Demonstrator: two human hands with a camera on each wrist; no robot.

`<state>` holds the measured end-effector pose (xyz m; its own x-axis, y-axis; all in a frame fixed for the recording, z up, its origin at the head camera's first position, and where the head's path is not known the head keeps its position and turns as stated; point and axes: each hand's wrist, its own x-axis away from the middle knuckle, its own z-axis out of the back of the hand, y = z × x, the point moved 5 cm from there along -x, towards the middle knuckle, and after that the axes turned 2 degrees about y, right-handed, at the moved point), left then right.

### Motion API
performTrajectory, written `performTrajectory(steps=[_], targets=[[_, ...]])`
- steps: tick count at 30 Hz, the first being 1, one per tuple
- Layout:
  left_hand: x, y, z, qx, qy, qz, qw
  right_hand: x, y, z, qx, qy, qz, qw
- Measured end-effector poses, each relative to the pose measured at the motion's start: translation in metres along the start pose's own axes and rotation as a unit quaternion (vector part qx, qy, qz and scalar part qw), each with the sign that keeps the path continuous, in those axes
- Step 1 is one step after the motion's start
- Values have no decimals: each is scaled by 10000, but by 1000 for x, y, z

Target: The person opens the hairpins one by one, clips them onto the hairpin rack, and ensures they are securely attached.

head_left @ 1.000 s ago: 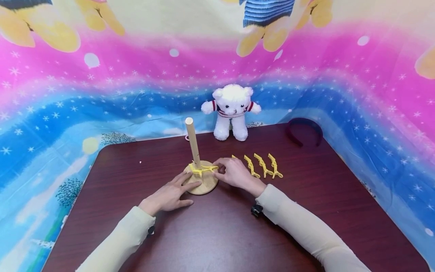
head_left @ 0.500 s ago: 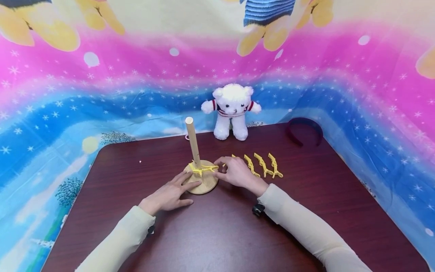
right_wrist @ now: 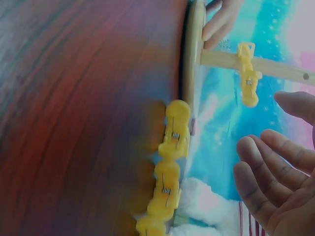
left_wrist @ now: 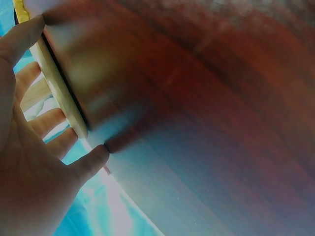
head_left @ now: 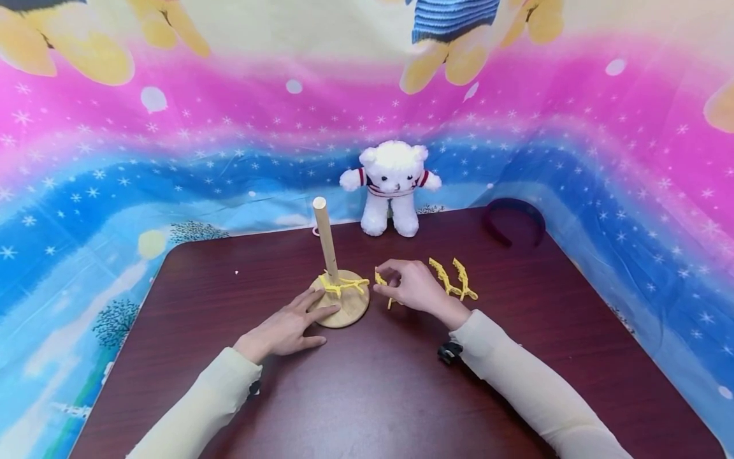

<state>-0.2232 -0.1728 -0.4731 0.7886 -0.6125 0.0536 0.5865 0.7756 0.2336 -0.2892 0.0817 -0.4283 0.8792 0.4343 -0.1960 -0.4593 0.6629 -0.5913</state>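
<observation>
A wooden stand (head_left: 351, 312) has a round base and an upright pole (head_left: 325, 242). One yellow hair clip (right_wrist: 248, 73) is clamped across the pole, seen from the side in the right wrist view. My left hand (head_left: 283, 328) rests its spread, straight fingers on the left part of the base. Just right of the stand, my right hand (head_left: 421, 287) hovers with nothing in its grasp; the right wrist view shows its fingers loosely bent and apart. Under and beside it lie several more yellow hair clips (right_wrist: 166, 189) in a row on the table, some hidden by this hand in the head view.
A white teddy bear (head_left: 391, 197) in a striped top stands at the back of the dark wooden table (head_left: 367, 389). At the back right lies a dark red headband (head_left: 516, 210). A printed cloth (head_left: 241, 153) hangs around the table's far sides.
My right hand has let go of the clip at the pole and moved right, over the row of clips. My left hand has stayed on the base.
</observation>
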Motion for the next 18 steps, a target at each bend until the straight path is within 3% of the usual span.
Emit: performTrajectory(steps=[12,18], targets=[[1,1,0,-32,185,-141,9997,11,18,22,-111,99,-225,9996],[1,1,1,15,127,-92,9999,17,29,32,-248,101,-442,9987]])
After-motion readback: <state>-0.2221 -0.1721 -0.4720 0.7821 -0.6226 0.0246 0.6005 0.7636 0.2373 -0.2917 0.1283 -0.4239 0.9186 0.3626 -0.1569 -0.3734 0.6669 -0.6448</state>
